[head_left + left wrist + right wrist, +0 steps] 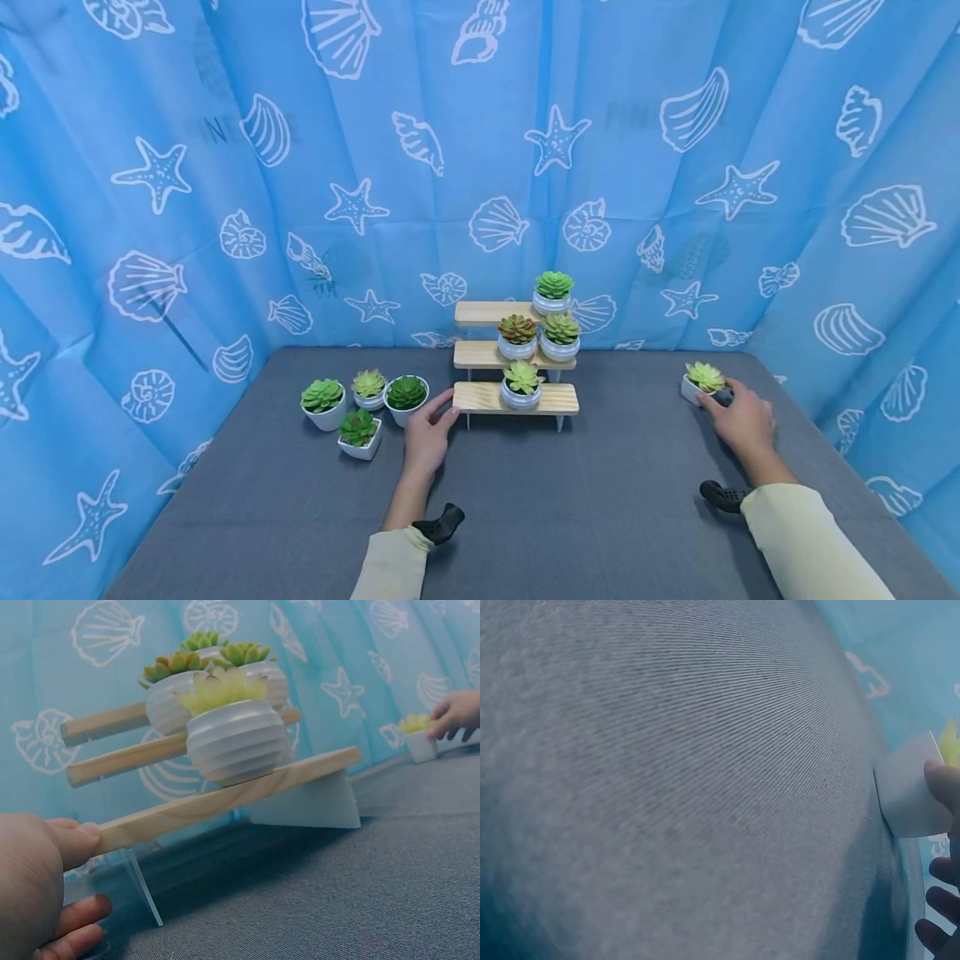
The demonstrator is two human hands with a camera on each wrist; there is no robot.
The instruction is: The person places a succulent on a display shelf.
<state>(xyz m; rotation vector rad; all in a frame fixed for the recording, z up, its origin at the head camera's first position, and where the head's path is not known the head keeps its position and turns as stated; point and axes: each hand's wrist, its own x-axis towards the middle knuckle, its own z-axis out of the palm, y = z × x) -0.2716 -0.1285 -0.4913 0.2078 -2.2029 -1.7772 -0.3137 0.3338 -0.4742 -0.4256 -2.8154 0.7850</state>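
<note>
Yellow-green succulent (705, 375) in a white pot (685, 392): in the head view it is near the right edge of the gray fabric-covered tabletop (570, 517), the right hand's (744, 419) thumb and fingers clamped on the pot. Blue curtains (465, 183) printed with white seashells and starfish enclose the table's back and sides.

In the left wrist view, the left hand (34, 885) pinches the end of the wooden stand's (180, 817) lowest shelf, its lower fingers hanging underneath.

In the right wrist view, the tabletop's ribbed weave fills most of the frame; the thumb presses the pot, the lower fingers slightly apart.
</note>
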